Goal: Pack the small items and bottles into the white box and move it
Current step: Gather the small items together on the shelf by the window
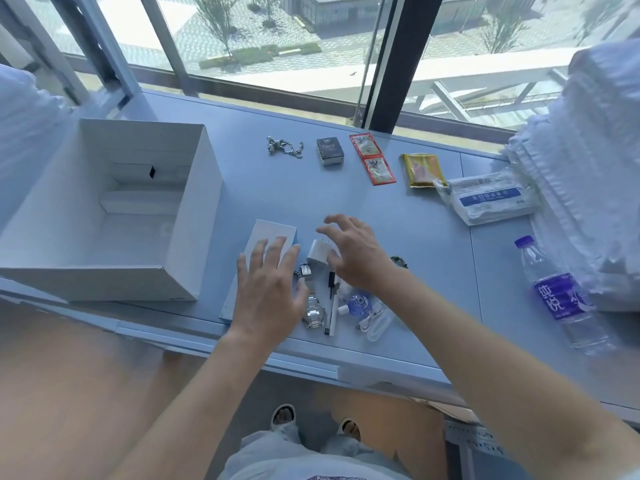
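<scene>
Packing not yet begun: white box (pixel 104 209) stands without task items at table left. Left hand (pixel 268 289) lies flat, released, on a small white carton (pixel 266 237); right hand (pixel 353 252), fingers spread, holds nothing above the charger plug (pixel 317 252). Next move requires grasping it.

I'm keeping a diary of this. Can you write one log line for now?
left hand open over small white box | right hand open over charger | big white box unpacked

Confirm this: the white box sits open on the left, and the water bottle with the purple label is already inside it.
Not quite. The white box does sit open on the left, but the water bottle with the purple label lies on the table at the far right, outside the box, as the head view shows.
</scene>
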A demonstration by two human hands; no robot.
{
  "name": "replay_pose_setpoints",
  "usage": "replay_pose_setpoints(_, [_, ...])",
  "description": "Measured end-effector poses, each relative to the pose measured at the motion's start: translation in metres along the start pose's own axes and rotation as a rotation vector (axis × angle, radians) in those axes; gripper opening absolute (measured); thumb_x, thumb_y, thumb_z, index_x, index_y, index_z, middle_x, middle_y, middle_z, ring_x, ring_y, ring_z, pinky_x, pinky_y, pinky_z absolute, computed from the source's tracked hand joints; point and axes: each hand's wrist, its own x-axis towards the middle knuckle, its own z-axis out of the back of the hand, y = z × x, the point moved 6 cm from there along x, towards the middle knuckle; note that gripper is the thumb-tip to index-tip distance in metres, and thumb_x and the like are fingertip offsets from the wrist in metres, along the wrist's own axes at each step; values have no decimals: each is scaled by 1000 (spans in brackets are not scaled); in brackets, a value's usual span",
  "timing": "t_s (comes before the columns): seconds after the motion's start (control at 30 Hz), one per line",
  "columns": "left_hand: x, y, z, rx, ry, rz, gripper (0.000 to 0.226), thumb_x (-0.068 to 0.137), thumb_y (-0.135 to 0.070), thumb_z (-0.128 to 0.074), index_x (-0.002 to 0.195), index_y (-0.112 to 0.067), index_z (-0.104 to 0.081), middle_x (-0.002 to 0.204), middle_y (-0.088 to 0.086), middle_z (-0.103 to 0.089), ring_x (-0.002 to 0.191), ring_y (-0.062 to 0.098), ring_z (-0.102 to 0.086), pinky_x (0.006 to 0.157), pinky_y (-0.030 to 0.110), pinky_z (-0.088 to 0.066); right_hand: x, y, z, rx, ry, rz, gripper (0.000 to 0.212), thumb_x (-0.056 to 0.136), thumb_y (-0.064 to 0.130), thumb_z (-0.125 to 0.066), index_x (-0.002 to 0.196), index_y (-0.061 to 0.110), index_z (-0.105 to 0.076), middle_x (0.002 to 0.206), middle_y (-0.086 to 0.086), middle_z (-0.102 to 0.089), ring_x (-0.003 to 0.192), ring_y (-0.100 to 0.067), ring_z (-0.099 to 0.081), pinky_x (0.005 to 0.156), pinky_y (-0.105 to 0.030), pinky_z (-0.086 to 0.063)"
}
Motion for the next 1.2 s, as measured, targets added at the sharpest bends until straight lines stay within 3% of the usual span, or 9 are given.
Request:
replay_pose_setpoints(0.23, [57, 8, -14, 29, 39, -3, 58, 96, -38, -53, 150, -20, -41, 162, 6, -32, 151, 32, -22, 119, 60, -21, 50, -19, 9, -61, 23, -63, 60, 96, 31, -62, 151, 19, -45, 157, -6, -36, 142, -30, -38, 116, -48, -32])
replay_pose_setpoints(0.4, [104, 15, -24, 42, 57, -15, 62, 96, -41, -52, 152, -20, -37, 162, 7, -30, 151, 33, -21, 117, 60, -25, 88, -56, 18, -63, -22, -177, 72, 95, 43, -64, 157, 21, -35, 165, -8, -25, 148, -34, -30, 119, -51, -29])
replay_pose_setpoints(0.57, [148, 7, -37, 61, 106, -73, 63, 98, -43, -50, 154, -21, -32, 164, 6, -26, 151, 34, -19, 116, 60, -26, 109, -109, 27, -137, 9, -347, 83, 95, 53, -62, 161, 23, -22, 171, -8, -12, 156, -30, -15, 124, -52, -22])
replay_pose_setpoints(0.73, [181, -8, -47, 67, 162, -132, 65, 98, -44, -49, 156, -22, -29, 166, 4, -22, 152, 33, -17, 118, 59, -25, 111, -143, 26, -163, 82, -406, 83, 100, 55, -50, 164, 19, -13, 172, -6, -6, 158, -27, -12, 125, -49, -20])
replay_pose_setpoints(0.93, [201, -27, -54, 80, 162, -190, 64, 99, -44, -49, 156, -21, -31, 165, 4, -25, 152, 32, -19, 118, 57, -26, 97, -153, 18, -195, 98, -350, 71, 104, 52, -41, 163, 19, -20, 172, -4, -12, 155, -28, -19, 124, -48, -22])
replay_pose_setpoints(1.2, [203, -71, -76, 60, 209, -305, 61, 98, -42, -51, 153, -21, -35, 160, 4, -34, 148, 28, -27, 115, 52, -32, 38, -128, 21, -193, 59, -268, 48, 104, 44, -42, 149, 26, -46, 155, -2, -40, 134, -31, -38, 106, -51, -38])
